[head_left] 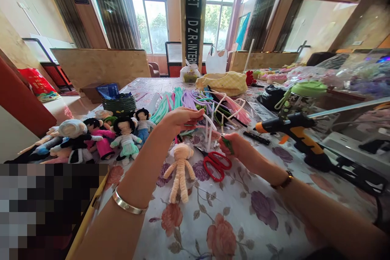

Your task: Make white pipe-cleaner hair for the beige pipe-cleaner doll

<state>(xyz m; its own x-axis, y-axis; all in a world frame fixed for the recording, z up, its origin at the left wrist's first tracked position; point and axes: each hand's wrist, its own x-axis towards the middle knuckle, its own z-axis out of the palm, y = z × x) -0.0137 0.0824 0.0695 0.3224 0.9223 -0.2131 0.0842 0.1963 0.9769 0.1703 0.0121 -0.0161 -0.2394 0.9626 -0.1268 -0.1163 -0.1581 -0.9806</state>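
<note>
My left hand [186, 117] pinches a white pipe cleaner [210, 122], which curves over toward the right. My right hand [238, 146] is closed around a small green-handled tool [227, 144] with a metal tip; its kind is mostly hidden by the fingers. The tip is close to the hanging pipe-cleaner ends. Below the hands lies a cream pipe-cleaner doll [181, 170], face up or down I cannot tell. Red-handled scissors [217, 166] rest right of the doll, blades toward the upper left.
Bundles of coloured pipe cleaners [195, 99] lie behind my hands. Several finished dolls [124, 134] sit at left, before a dark green basket [122, 105]. A glue gun [297, 130] stands at right, near a black marker [256, 138]. A yellow pouch [225, 83] lies farther back.
</note>
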